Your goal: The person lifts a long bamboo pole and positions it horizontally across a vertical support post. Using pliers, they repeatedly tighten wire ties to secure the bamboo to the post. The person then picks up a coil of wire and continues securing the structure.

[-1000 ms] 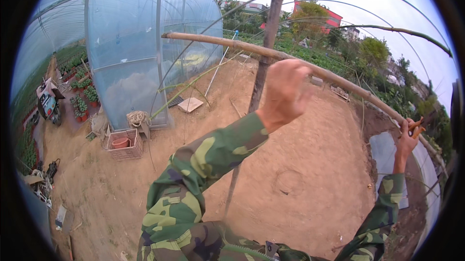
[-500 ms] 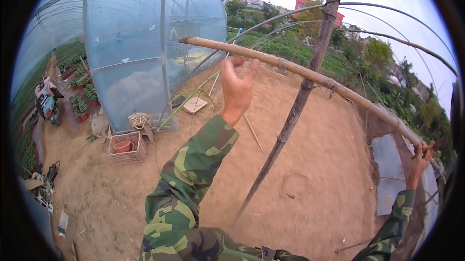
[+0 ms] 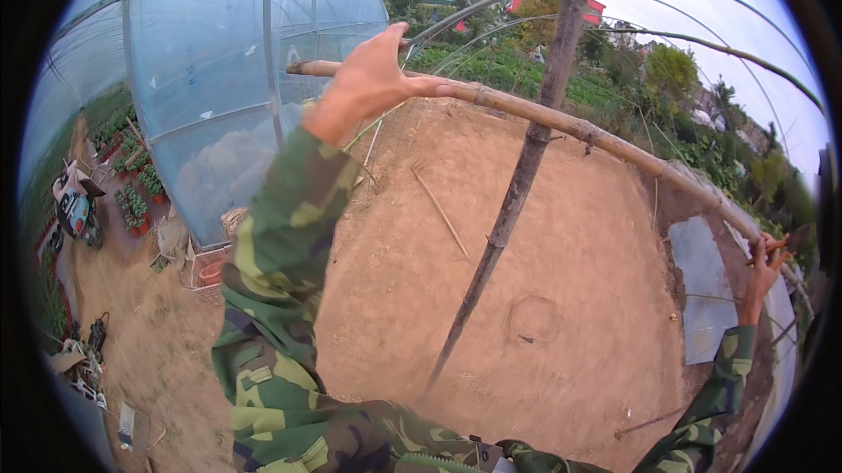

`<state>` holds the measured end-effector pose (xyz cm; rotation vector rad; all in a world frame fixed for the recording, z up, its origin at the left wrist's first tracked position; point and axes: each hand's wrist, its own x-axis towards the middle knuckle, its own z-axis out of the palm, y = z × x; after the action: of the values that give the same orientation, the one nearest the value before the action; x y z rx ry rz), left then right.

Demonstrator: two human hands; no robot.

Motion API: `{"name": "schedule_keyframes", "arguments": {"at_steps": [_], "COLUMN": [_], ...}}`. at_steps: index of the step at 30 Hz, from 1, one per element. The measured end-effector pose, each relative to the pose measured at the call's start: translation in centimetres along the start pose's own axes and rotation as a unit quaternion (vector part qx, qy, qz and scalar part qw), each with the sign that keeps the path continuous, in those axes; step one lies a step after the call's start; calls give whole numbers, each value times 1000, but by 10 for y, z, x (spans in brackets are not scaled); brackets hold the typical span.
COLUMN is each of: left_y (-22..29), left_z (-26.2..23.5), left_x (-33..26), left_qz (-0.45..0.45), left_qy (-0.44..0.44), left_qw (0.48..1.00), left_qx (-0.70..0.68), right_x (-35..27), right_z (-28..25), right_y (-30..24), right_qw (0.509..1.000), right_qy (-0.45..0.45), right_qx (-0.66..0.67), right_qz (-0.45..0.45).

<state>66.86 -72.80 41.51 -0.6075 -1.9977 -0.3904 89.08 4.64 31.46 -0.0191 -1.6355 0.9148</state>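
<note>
Left hand (image 3: 367,78): We have it up at the long pole (image 3: 631,153), thumb and fingers spread wide. We cannot tell if it presses on the wood.
Long pole: Tan wood, it runs from behind our left hand across to our right hand (image 3: 761,284).
Right hand: We hold an orange-handled tool (image 3: 774,248) in it, beside the pole. We cannot tell if it grips the pole too.
Upright pole (image 3: 504,223): Dark and leaning, right of our left hand, it crosses the long pole.
Dirt ground (image 3: 412,324): Brown, below both hands. A thin stick (image 3: 441,212) lies on it, below and right of our left hand.
Grey sheet (image 3: 702,297): Just left of our right hand, lower down.
Plastic house (image 3: 206,60): Bluish and see-through, left of our left hand.
Green plants (image 3: 671,74): Past our hands.
</note>
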Motion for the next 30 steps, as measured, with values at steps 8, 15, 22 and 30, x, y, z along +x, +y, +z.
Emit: {"name": "schedule_keyframes", "arguments": {"at_steps": [8, 15, 22, 30], "left_y": [-16, -5, -1, 12], "left_z": [-3, -2, -5, -3], "left_x": [32, 33, 32, 27], "left_qz": [24, 0, -1, -23], "left_qy": [-209, -208, -191, -175], "left_qw": [976, 977, 981, 984], "left_qx": [-51, -51, -32, -14], "right_x": [1, 6, -5, 1], "right_z": [-3, -10, 1, -10], "right_y": [-2, 12, -10, 4], "right_qw": [1000, 1000, 999, 1000], "right_qy": [21, 26, 39, 15], "right_qx": [-15, -3, -22, 18], "right_qz": [4, -8, -6, -4]}}
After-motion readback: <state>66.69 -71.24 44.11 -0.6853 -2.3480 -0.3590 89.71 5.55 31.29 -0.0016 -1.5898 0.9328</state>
